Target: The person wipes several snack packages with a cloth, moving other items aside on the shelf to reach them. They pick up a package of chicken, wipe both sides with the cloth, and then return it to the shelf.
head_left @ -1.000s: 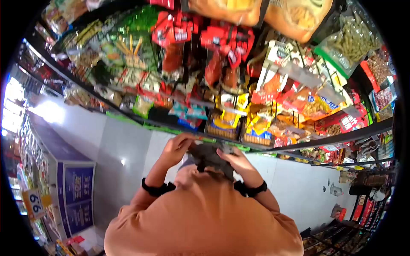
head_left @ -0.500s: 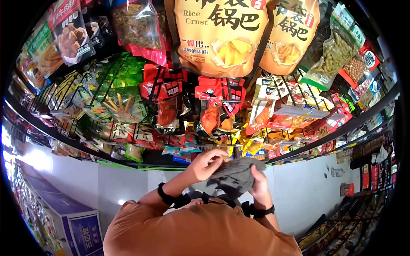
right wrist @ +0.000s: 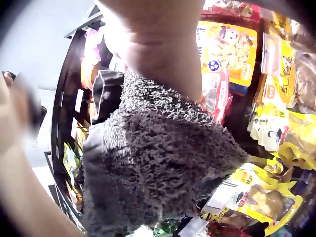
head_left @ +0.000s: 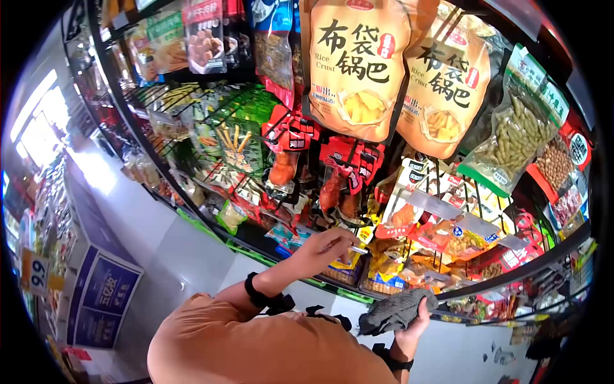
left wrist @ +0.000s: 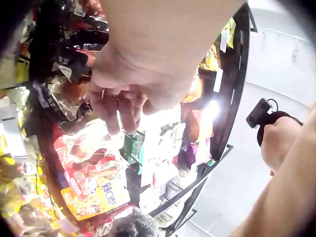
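My right hand [head_left: 416, 325] grips a dark grey cloth [head_left: 389, 313] near the front edge of the snack shelf, thumb on top. The right wrist view shows the cloth's shaggy pile and a smoother dark part [right wrist: 106, 182]; the fingers are hidden behind it. My left hand [head_left: 322, 251] reaches over the shelf's front edge, close to yellow snack packs [head_left: 384, 259] and a price-tag holder [head_left: 359, 249]. In the left wrist view its fingers [left wrist: 127, 116] hang loosely bent above red and white packs [left wrist: 94, 168], with nothing between them.
Large rice crust bags [head_left: 361, 70] hang above the hands, with a bag of green pods [head_left: 515, 128] at the right. Black wire rails [head_left: 476, 285] edge the shelf. A purple-sided display [head_left: 105, 294] stands at left on the pale floor.
The hands have moved apart: the left has come off the cloth and forward over the shelf edge, while the right has carried the cloth right. The head view has turned and tilted.
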`<state>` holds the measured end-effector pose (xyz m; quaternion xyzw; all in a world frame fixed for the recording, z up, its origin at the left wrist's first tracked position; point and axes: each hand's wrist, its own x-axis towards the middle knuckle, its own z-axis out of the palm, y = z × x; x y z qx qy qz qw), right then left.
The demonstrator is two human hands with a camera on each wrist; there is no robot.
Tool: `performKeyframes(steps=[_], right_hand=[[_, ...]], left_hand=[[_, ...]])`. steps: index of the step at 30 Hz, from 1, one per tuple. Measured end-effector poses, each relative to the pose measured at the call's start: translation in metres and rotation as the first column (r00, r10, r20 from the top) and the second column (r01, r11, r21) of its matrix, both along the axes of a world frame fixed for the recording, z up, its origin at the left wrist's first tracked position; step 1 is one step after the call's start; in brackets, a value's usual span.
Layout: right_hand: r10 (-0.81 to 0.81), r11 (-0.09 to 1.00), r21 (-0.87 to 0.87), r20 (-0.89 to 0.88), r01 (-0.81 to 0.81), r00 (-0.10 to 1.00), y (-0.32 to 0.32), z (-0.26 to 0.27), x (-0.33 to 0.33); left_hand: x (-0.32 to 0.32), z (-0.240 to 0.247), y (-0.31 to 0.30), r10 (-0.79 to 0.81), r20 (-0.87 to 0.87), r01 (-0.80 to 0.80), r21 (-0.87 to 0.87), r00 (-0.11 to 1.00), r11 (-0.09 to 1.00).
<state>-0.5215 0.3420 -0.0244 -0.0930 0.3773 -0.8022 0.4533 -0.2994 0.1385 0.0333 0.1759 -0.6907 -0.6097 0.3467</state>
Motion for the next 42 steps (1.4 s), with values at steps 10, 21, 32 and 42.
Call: performKeyframes(steps=[10,21,32,42], right_hand=[[0.313,0.946,0.060,0.098,-0.319,0.945,-0.020,-0.029,-0.039],[0.187,0.982,-0.025,0.049,-0.186,0.981,0.010,-0.015,-0.043],[-0.194,0.964,0.212,0.154,0.160,0.969,0.105,-0.060,-0.022],[-0.063,0.961,0.268,-0.051,0.075,0.997,0.079,-0.052,-0.039]], left_hand=[[-0.008,0.019,0.047,0.382,0.051,-0.362,-0.225,0.923,0.905],[-0.123,-0.047,-0.007,0.475,0.165,-0.436,-0.227,0.864,0.871],[-0.172,-0.067,-0.032,0.414,0.143,-0.384,-0.194,0.899,0.903],[-0.133,-0.055,-0.014,0.615,-0.037,-0.530,-0.549,0.788,0.646]])
